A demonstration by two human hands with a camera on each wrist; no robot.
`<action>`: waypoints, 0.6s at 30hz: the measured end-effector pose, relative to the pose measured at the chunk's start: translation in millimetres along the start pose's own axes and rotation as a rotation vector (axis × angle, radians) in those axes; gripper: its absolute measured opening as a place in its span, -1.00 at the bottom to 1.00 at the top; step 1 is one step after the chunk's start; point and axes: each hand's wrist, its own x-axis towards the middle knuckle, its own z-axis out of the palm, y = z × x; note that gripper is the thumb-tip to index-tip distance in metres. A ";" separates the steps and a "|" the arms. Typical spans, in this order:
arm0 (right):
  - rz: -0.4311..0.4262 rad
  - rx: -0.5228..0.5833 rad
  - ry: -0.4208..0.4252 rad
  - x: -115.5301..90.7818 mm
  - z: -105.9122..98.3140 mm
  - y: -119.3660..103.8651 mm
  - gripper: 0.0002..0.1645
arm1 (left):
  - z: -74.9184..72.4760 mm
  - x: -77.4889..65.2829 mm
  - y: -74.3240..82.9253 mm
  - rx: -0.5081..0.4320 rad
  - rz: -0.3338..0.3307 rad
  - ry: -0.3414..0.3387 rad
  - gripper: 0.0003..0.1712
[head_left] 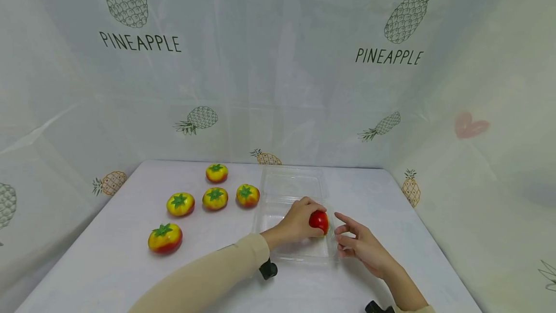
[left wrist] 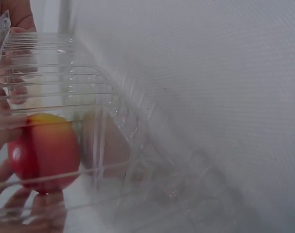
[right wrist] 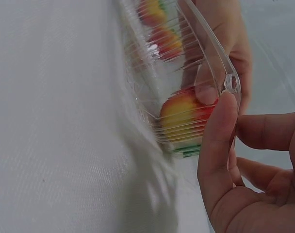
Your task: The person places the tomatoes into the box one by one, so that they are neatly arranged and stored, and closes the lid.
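A clear plastic clamshell box (head_left: 299, 256) lies opened out on the table, its lid (head_left: 293, 182) at the far side. My left hand (head_left: 297, 223) reaches over the box's near half and holds a red-and-yellow toy persimmon (head_left: 319, 221) by its sides, near the right wall. In the right wrist view that persimmon (right wrist: 179, 116) shows through the ribbed wall, its green leaf end facing the wall. At the box's right edge is my right hand (head_left: 362, 245); in the right wrist view its thumb and finger pinch the rim (right wrist: 232, 80).
Left of the box are several more persimmons, among them a near-left one (head_left: 165, 238), a far one (head_left: 216, 173) and one close to the box (head_left: 247, 195). The white table (head_left: 100, 264) meets pineapple-printed curtains (head_left: 269, 86) at its back and sides.
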 end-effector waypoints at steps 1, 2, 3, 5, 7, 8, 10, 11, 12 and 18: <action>0.001 -0.001 0.000 -0.1 0.0 -0.2 -0.11 | -0.7 -0.2 0.2 -0.002 0.000 -0.001 -0.37; 0.003 -0.002 0.001 0.0 0.1 -0.2 -0.11 | -1.0 -0.1 -0.2 -0.003 -0.001 -0.001 -0.37; 0.004 -0.003 0.002 0.1 0.1 -0.3 -0.11 | -1.4 -0.3 -0.7 -0.003 -0.001 -0.001 -0.37; 0.008 -0.007 0.006 0.4 0.3 0.0 -0.12 | -3.7 -1.9 -0.6 -0.003 -0.001 -0.001 -0.35; 0.011 -0.011 0.009 0.8 0.5 0.5 -0.12 | -7.6 -4.5 -0.2 -0.018 -0.009 -0.002 -0.34; 0.013 -0.013 0.010 1.0 0.6 0.7 -0.12 | -10.2 -6.3 0.2 -0.024 -0.016 -0.002 -0.34; 0.017 -0.016 0.012 1.1 0.8 0.5 -0.12 | -17.2 -10.3 1.9 -0.045 -0.030 -0.003 -0.34; 0.019 -0.017 0.013 1.0 0.9 0.3 -0.12 | -21.2 -12.4 2.9 -0.057 -0.039 -0.004 -0.34; 0.021 -0.018 0.015 0.9 0.8 0.0 -0.12 | -25.1 -14.2 3.5 -0.066 -0.046 -0.004 -0.34; 0.034 -0.029 0.023 2.8 0.6 -0.6 -0.13 | -53.6 -26.7 3.7 -0.085 -0.050 0.002 -0.33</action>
